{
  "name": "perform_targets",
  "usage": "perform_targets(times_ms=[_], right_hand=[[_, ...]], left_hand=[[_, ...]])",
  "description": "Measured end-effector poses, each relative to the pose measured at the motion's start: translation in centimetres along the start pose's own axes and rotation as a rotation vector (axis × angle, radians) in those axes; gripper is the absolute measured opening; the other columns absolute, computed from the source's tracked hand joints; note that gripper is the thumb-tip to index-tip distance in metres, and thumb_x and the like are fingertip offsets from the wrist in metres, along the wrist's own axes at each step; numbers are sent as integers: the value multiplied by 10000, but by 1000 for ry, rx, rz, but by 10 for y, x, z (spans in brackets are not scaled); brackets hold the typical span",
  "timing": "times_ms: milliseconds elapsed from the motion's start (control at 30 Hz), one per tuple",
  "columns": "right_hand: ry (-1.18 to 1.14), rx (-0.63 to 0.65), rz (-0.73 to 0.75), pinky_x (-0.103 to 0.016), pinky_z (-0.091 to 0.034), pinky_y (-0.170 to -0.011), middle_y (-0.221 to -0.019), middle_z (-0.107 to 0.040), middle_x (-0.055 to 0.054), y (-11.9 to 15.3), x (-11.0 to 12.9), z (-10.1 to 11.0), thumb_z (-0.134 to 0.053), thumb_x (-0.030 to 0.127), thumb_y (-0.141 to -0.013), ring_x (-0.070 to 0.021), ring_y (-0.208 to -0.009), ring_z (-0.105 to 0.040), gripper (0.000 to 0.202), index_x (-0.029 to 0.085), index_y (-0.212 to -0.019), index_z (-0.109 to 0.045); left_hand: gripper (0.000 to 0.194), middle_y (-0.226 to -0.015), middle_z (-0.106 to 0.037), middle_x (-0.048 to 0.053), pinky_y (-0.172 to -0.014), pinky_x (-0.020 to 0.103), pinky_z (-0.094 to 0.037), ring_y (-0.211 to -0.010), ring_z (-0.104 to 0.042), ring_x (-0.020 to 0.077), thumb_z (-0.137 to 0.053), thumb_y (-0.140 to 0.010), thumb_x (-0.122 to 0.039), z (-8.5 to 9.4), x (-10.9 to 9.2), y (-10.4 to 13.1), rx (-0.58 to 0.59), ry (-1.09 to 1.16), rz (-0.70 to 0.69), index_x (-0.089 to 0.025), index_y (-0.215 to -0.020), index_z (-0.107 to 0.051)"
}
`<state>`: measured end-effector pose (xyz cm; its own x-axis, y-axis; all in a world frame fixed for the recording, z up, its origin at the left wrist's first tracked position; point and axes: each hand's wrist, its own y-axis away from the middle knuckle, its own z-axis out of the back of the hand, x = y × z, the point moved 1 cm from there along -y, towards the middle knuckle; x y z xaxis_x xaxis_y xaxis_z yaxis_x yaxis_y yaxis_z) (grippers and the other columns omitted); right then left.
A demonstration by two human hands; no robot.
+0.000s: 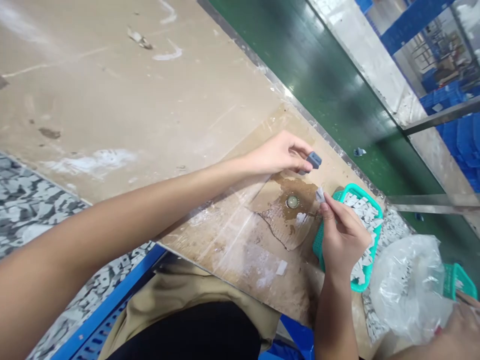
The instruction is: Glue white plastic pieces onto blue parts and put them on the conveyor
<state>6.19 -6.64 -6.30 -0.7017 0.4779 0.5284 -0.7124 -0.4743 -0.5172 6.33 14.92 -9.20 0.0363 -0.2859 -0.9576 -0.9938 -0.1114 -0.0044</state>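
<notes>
So the left hand (290, 154) is pinching a dark grey block (314, 160) right of the frame's centre, while the right hand (344, 234) is pinching a pale grey piece (320, 194) near it, lower and slightly right, not touching, long axes honestly hard to call.

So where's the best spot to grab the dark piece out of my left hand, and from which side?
Probably by the blocky end of the dark piece, coming from the right: that end juts out past your left hand, while thumb and fingers cover the opposite end. Your right hand is on that side, but it's pinching a pale piece.
</notes>
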Motion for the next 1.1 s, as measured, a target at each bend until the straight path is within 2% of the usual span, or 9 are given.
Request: perform_targets(times_ms=[200,300,467,533,600,667,800,933,1100], right_hand=[[-86,-140,-27,-337,-588,-728,-910,-751,-22,2,1,1,-648,172,-904,-166,-785,-703,212,270,-1056,-758],[-48,-55,-11,-351,-569,-724,-919,-728,-27,-2,-6,12,-609,213,-927,-181,-823,-702,214,304,-1058,-752],[1,48,-31,-414,-533,-711,-969,-680,-35,-33,-37,63,-378,331,-1012,-251,-978,-697,357,372,-1059,-730],[20,108,-26,-434,-541,-707,-998,-669,-31,-39,-43,70,-379,355,-1006,-268,-1015,-684,347,388,-1099,-712],[46,154,-23,-439,-557,-730,-1000,-675,-34,-33,-40,59,-495,344,-963,-268,-1014,-677,267,384,-1108,-716],[53,153,-19,-427,-571,-769,-982,-689,-45,-19,-30,37,-574,298,-925,-252,-991,-676,249,367,-1104,-731],[53,79,-13,-394,-582,-803,-955,-700,-50,1,-9,5,-554,237,-932,-222,-952,-675,303,349,-1152,-730],[-19,-25,9,-307,-575,-733,-924,-703,-20,2,-2,3,-559,136,-921,-163,-853,-675,366,360,-1154,-730],[-91,31,4,-267,-559,-727,-934,-680,-19,1,-3,4,-529,43,-910,-132,-843,-659,469,374,-1195,-701]], left_hand=[[201,-782,-749,93,-629,268,-529,-691,-687,183,-764,-672,-80,-14,6,9,170,-103,27,-119,-867,-791],[204,-766,-750,76,-645,264,-539,-692,-699,181,-761,-674,-65,-20,9,12,210,-105,18,-145,-858,-797],[210,-811,-756,71,-681,275,-561,-693,-704,179,-775,-667,-51,-27,10,16,206,-119,17,-152,-849,-802],[221,-826,-757,67,-719,279,-569,-708,-708,176,-786,-654,-42,-28,9,16,204,-122,-3,-157,-843,-803],[220,-828,-757,65,-732,274,-572,-717,-711,172,-781,-660,-37,-28,8,16,213,-136,-22,-162,-839,-805],[218,-826,-757,64,-713,263,-572,-723,-713,173,-781,-659,-40,-29,7,17,224,-156,-37,-166,-836,-805],[181,-811,-756,58,-688,254,-576,-722,-712,174,-784,-666,-78,-34,4,20,178,-191,-48,-167,-822,-803],[116,-800,-753,60,-662,250,-578,-716,-702,176,-766,-700,-143,-40,6,25,82,-259,-110,-164,-808,-802],[134,-834,-754,66,-677,260,-587,-741,-698,184,-735,-722,-173,-44,10,29,17,-305,-184,-171,-837,-804]])
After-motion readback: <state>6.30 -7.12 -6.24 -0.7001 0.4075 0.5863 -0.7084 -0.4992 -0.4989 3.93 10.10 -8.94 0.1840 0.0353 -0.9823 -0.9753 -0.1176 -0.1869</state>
